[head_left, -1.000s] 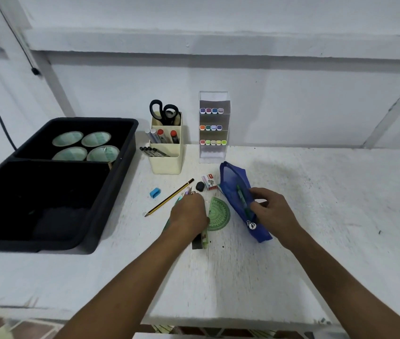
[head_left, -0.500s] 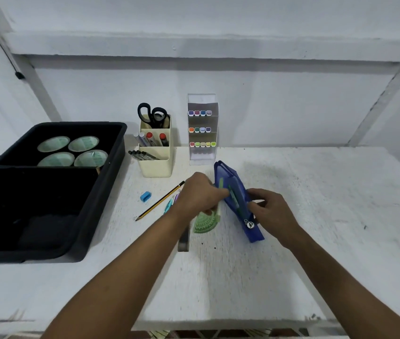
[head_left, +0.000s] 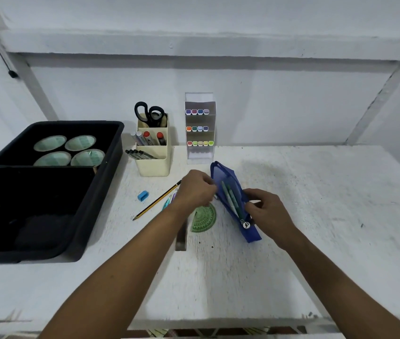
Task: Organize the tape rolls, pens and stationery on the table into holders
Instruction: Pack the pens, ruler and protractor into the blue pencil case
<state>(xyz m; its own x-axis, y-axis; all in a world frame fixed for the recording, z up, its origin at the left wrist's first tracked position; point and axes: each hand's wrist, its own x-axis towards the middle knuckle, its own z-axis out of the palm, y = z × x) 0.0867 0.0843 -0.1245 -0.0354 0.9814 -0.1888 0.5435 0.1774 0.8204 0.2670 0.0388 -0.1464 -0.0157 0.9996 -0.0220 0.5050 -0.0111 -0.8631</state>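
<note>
Right hand: the right hand (head_left: pixel 266 211) pinches the near-right lip of the blue pencil pouch (head_left: pixel 233 199), holding its mouth spread.
Left hand: the left hand (head_left: pixel 195 189) is curled at the pouch's left lip, fingers bunched; whether it pinches the fabric or a pen I cannot tell.
Pouch axis: runs from near-right, by the zipper pull (head_left: pixel 246 225), to far-left, with green pens already lying along it inside.
Loose items: steel ruler (head_left: pixel 181 237) and green protractor (head_left: pixel 204 217) lie just beside the left wrist; yellow-and-black pencil (head_left: pixel 157 201) and blue sharpener (head_left: pixel 143 195) lie farther left.
Key relation: all of these lie left of the pouch, so the left hand is nearer; the pencil slants opposite to the pouch and likely needs turning to slide in.
Far side: cream pen holder (head_left: pixel 153 165) with scissors, marker rack (head_left: pixel 200 128), and the black tray (head_left: pixel 111 152) holding four tape rolls (head_left: pixel 68 150).
</note>
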